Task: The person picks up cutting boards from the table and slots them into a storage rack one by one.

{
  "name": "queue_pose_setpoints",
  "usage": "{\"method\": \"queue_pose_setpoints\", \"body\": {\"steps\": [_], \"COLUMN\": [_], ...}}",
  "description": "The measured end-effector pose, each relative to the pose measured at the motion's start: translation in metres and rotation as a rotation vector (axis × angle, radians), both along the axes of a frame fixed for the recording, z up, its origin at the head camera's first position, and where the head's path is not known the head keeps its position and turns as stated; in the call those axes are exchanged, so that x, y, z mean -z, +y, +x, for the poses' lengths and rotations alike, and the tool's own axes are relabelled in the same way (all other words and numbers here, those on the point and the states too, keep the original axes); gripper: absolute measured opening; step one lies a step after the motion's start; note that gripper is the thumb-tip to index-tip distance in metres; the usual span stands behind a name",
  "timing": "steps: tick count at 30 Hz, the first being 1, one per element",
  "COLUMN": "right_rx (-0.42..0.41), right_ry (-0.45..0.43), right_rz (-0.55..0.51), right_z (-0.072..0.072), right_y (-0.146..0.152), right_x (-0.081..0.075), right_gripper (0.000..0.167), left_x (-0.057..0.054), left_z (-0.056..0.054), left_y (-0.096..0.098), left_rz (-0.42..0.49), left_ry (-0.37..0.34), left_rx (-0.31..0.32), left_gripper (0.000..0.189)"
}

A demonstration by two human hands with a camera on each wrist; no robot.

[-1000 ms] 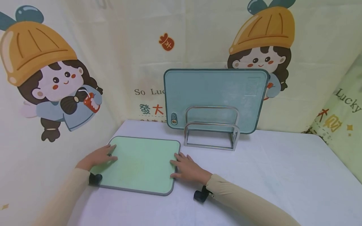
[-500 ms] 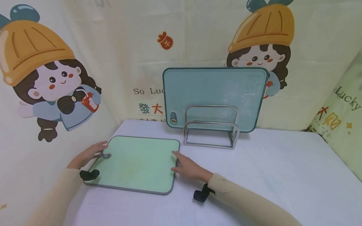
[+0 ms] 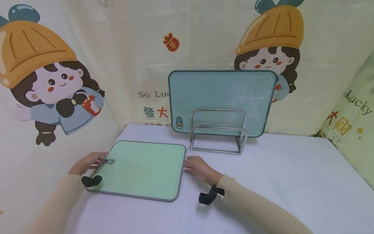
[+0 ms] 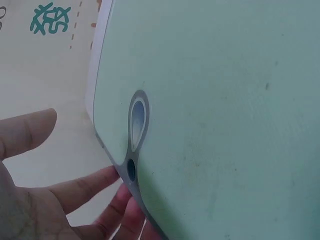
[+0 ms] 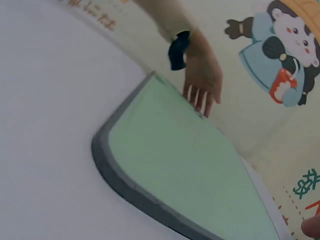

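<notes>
A light green cutting board with a grey rim lies flat on the white-covered table. It has a grey-ringed handle hole near its left edge. My left hand is at that edge. In the left wrist view its fingers reach the rim beside the hole, fingertips partly hidden by the rim, and the thumb stands apart from the board. At the opposite edge, my right hand has its slightly bent fingers right at the rim. Only a fingertip of it shows in the right wrist view.
Behind stands a blue-green cutting board, upright in a silver metal rack. A cloth with cartoon prints hangs at the back and along the left side. White tabletop extends to the right.
My left hand has slid left off the board's top to its left edge, uncovering the handle hole. My right hand has drawn back from the top surface to the right rim. The board stays put.
</notes>
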State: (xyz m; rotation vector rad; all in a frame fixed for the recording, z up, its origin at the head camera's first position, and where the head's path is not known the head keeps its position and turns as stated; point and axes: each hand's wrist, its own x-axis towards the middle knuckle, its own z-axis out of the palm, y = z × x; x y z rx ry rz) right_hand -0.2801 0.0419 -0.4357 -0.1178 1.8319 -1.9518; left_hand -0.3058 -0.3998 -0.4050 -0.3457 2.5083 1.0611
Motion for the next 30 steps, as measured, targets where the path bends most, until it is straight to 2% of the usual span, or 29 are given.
{"method": "queue_pose_setpoints", "body": {"steps": [3, 6, 12, 18, 24, 30], "right_rx": [0.027, 0.025, -0.008, 0.028, 0.059, 0.076], "right_ry": [-0.089, -0.137, -0.133, -0.143, -0.141, -0.162], "right_rz": [-0.070, -0.063, -0.024, 0.032, 0.106, 0.043], "right_z": [-0.001, -0.002, -0.001, 0.002, 0.006, 0.007], "right_y": [0.001, 0.001, 0.000, -0.005, -0.009, -0.012], "right_x": [-0.002, -0.004, -0.008, -0.014, -0.017, -0.014], "right_gripper": [0.028, 0.022, 0.017, 0.014, 0.015, 0.018], "left_x": [-0.001, 0.000, 0.003, 0.003, 0.001, 0.001], "left_z": [-0.001, -0.002, -0.003, -0.002, -0.002, 0.002], "left_y": [0.001, 0.001, 0.000, 0.002, 0.007, 0.006], "left_rz": [-0.013, -0.014, -0.018, -0.036, -0.060, 0.011], "left_ry": [-0.024, -0.027, -0.004, 0.036, 0.051, 0.064], "left_rx": [-0.013, -0.008, 0.017, 0.031, 0.000, -0.066], "left_gripper": [0.068, 0.068, 0.060, 0.042, 0.041, 0.042]}}
